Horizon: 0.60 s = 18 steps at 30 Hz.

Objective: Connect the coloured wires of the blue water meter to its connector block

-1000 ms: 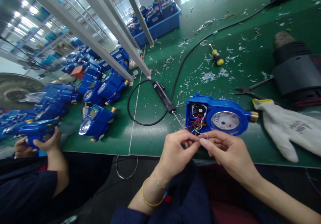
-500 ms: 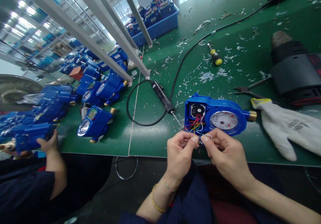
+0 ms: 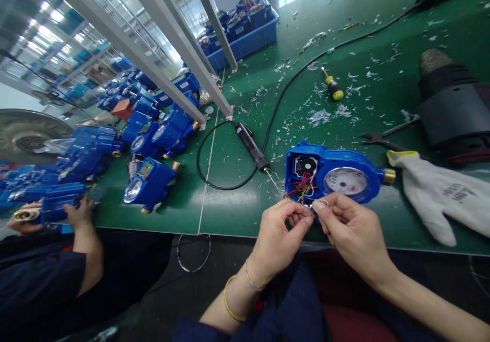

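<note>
A blue water meter (image 3: 354, 155) lies in front of me with its box section uncovered, showing a black-and-white round part (image 3: 305, 166) and a tangle of red, yellow and white wires (image 3: 305, 181). At the near edge of that box, my left hand (image 3: 285, 229) is closed in a pinch; what lies between thumb and finger is too small to make out. My right hand (image 3: 350, 229) pinches a white wire (image 3: 323, 201), its fingertips close beside the left ones. A small dark piece at the fingertips is mostly hidden.
Left of the meter lies a black electric screwdriver (image 3: 250, 145) with its cord. Beyond are a small screwdriver (image 3: 332, 84), pliers (image 3: 377, 137), a heat gun (image 3: 454, 107) and a white glove (image 3: 432, 189). Several blue meters (image 3: 149, 181) crowd the left, where a co-worker's hand (image 3: 80, 212) holds one.
My left hand's fingers have shifted and loosened slightly around the pinch, while the right still grips the white wire. The view has moved a little. The co-worker's meter has turned.
</note>
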Tool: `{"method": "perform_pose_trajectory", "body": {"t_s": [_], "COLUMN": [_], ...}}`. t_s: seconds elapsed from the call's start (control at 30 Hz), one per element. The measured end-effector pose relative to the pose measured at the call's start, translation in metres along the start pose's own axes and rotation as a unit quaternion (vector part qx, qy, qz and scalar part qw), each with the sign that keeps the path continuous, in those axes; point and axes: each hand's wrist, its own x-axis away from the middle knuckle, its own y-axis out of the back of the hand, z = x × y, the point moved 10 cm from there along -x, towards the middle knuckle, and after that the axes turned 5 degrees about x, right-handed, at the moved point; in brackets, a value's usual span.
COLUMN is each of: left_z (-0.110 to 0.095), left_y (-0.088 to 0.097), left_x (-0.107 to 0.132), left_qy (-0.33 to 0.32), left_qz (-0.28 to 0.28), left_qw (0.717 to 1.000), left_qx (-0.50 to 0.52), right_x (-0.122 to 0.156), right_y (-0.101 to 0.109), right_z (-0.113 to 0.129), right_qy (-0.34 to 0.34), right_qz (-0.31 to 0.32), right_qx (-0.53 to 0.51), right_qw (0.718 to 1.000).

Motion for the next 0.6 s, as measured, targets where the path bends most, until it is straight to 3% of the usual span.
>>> {"method": "perform_pose_trajectory", "body": {"t_s": [0.37, 0.6], "left_z": [0.002, 0.001], "left_y": [0.000, 0.002], "left_x": [-0.001, 0.000], "left_qy": [0.017, 0.012], "left_qz": [0.019, 0.015], "left_qw": [0.998, 0.999], "left_qx": [0.057, 0.037], "right_x": [0.001, -0.002], "right_y": [-0.005, -0.010], "right_z": [-0.004, -0.001], "right_qy": [-0.025, -0.024], "right_qz": [0.022, 0.028], "right_qx": [0.004, -0.011], "right_qw": [0.999, 0.999]}}
